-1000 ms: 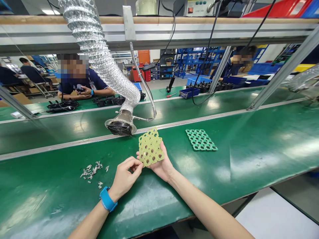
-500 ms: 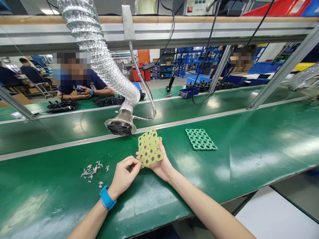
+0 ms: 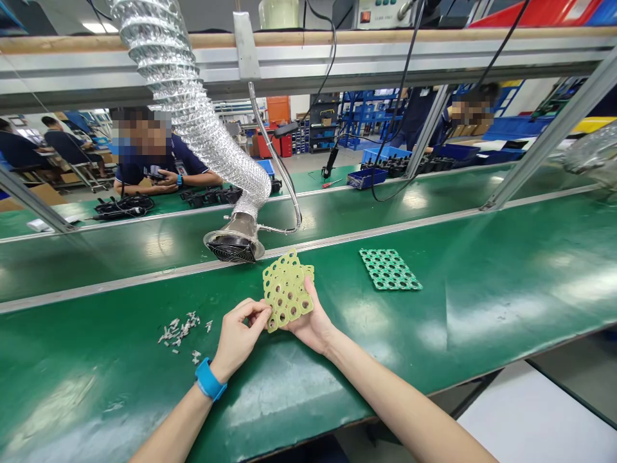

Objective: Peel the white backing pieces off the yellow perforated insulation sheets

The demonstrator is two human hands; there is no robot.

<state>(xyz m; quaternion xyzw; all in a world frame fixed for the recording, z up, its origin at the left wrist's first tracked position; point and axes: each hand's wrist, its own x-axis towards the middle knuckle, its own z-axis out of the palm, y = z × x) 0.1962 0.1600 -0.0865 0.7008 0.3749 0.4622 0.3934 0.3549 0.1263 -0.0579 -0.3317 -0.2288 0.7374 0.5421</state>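
Note:
My right hand [image 3: 313, 321] holds a yellow-green perforated panel [image 3: 286, 289] upright above the green bench, fingers behind it and thumb on its right edge. My left hand [image 3: 238, 337], with a blue wristband, pinches the panel's lower left corner with curled fingers. A second perforated panel, dark green [image 3: 389, 269], lies flat on the bench to the right. A small heap of grey metal pieces [image 3: 179, 329] lies to the left of my left hand.
A silver flexible exhaust duct with a round fan mouth [image 3: 234, 244] hangs just behind the panel. A metal rail [image 3: 385, 228] divides the bench from a green conveyor. Across it, people sit at work beside blue bins [image 3: 364, 180]. The bench's front edge runs below my forearms.
The yellow-green panel has tilted slightly and shifted a little left in my hands. My left fingers stay at its lower left corner.

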